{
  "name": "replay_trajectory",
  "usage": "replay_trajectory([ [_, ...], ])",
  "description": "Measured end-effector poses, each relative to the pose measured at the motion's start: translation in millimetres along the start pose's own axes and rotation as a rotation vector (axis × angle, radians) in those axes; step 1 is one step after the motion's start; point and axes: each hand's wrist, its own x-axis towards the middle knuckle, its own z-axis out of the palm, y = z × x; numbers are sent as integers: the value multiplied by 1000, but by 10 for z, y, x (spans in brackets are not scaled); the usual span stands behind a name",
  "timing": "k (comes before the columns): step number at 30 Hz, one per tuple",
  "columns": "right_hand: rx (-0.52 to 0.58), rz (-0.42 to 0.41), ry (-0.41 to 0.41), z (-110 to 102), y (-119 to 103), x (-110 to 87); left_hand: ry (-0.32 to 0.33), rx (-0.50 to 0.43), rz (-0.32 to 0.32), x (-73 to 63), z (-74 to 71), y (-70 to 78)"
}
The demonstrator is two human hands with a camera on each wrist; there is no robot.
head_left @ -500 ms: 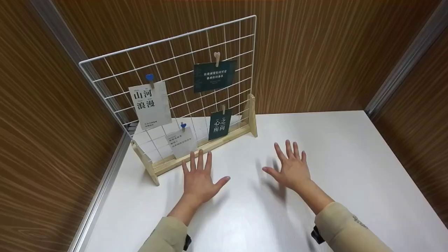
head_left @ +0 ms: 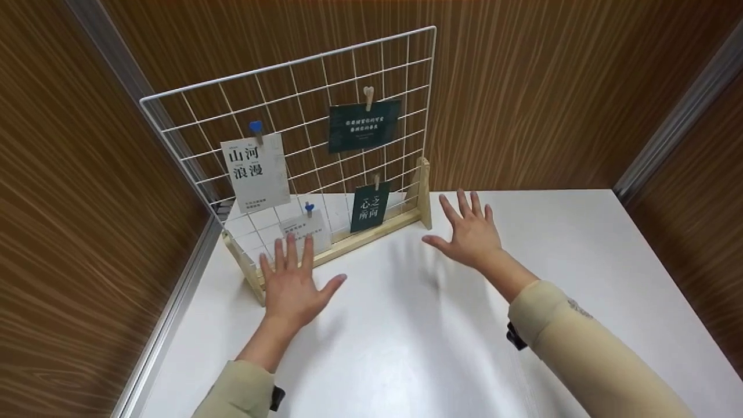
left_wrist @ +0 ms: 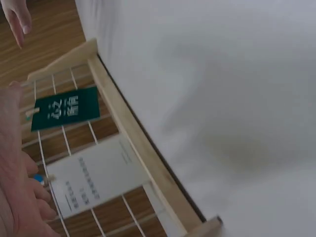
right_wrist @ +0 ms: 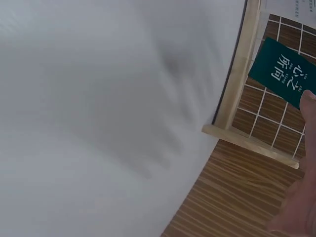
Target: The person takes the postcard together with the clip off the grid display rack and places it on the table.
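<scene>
A white wire grid (head_left: 297, 94) stands upright in a wooden base (head_left: 342, 247). Four clips would be miscounted easily, so: several clipped cards hang on it. At upper left is a large white card (head_left: 258, 183) under a blue heart clip (head_left: 256, 126); a smaller white card (head_left: 316, 229) hangs below. Two dark green cards, an upper one (head_left: 364, 136) and a lower one (head_left: 368, 217), hang at the right. My left hand (head_left: 292, 293), fingers spread, is in front of the small white card and overlaps it. My right hand (head_left: 473, 235), also spread, is right of the base's end. Both hold nothing.
The grid stands on a white table (head_left: 406, 348). Brown wood-grain panels (head_left: 522, 87) rise behind and on both sides, with metal strips (head_left: 667, 122) at the corners. The base's right upright (head_left: 425, 194) is close to my right hand.
My left hand has moved left and slightly forward, now overlapping the small white card. My right hand has moved forward toward the back edge. The grid appears shifted slightly right in view.
</scene>
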Motion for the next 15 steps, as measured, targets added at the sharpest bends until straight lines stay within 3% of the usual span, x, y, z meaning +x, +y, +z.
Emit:
replay_trajectory([
  [8,18,-14,-34,-185,-79,393,77,22,-59,29,-186,-382],
  [15,-3,-27,-63,-251,-126,673,120,4,-78,-46,-250,-585],
])
